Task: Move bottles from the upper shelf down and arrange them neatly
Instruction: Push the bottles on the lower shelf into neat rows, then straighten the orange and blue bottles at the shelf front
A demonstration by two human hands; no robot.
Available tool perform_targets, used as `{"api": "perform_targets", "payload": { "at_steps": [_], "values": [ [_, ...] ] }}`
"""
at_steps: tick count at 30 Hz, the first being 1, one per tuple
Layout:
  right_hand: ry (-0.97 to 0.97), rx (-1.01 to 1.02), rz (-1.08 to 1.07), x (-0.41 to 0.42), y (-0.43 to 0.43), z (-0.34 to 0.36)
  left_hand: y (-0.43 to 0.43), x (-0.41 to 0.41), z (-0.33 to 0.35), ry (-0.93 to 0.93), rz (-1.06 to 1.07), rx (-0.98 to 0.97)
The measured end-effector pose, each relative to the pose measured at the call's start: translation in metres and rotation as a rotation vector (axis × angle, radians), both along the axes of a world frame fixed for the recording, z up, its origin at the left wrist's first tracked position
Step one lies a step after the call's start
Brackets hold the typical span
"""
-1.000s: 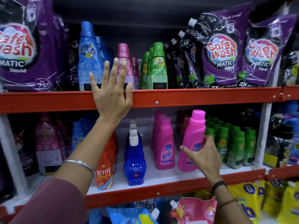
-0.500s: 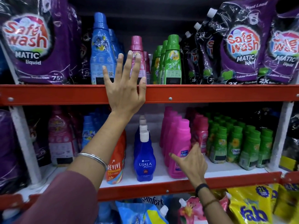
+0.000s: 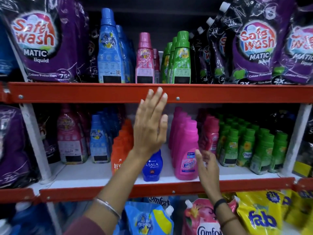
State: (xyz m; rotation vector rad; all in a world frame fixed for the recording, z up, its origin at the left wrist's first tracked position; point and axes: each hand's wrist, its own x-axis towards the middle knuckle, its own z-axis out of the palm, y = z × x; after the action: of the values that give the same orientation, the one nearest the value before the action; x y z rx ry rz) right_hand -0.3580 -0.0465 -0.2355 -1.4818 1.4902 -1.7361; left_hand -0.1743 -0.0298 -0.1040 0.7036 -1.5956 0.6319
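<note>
Left hand (image 3: 149, 126) spread flat before orange shelf rail (image 3: 101, 93).

orange shelf rails (image 3: 101, 93), white shelf boards (image 3: 88, 175)

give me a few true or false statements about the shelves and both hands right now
1. The left hand grips a bottle. False: it is open and empty, fingers spread in front of the red shelf edge.
2. The pink bottle on the upper shelf stands upright between blue and green ones. True.
3. The right hand is beside the Vanish bottle on the lower shelf. True.
4. The blue Ujala bottle lies on its side. False: it stands upright.
5. Yellow pouches sit on the top shelf. False: they sit below the lower shelf.
</note>
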Motion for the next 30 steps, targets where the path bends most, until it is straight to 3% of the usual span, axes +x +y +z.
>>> {"api": "perform_targets", "payload": {
  "at_steps": [4, 10, 15, 18, 30],
  "values": [
    [-0.196, 0.007, 0.172, -0.008, 0.01, 0.002, 0.012, -0.034, -0.056, 0.031, -0.195, 0.214],
    [-0.199, 0.102, 0.294, -0.02, 0.008, -0.007, 0.016, -0.072, -0.115, 0.274, -0.403, 0.64],
    [-0.223, 0.129, 0.36, -0.022, 0.007, -0.006, 0.015, -0.085, -0.129, 0.509, -0.412, 0.98],
    [-0.238, 0.137, 0.375, -0.023, 0.006, -0.004, 0.006, -0.086, -0.135, 0.585, -0.442, 1.011],
    [-0.278, 0.13, 0.43, -0.028, 0.002, -0.006, 0.0, -0.085, -0.139, 0.61, -0.459, 1.026]
  ]
}}
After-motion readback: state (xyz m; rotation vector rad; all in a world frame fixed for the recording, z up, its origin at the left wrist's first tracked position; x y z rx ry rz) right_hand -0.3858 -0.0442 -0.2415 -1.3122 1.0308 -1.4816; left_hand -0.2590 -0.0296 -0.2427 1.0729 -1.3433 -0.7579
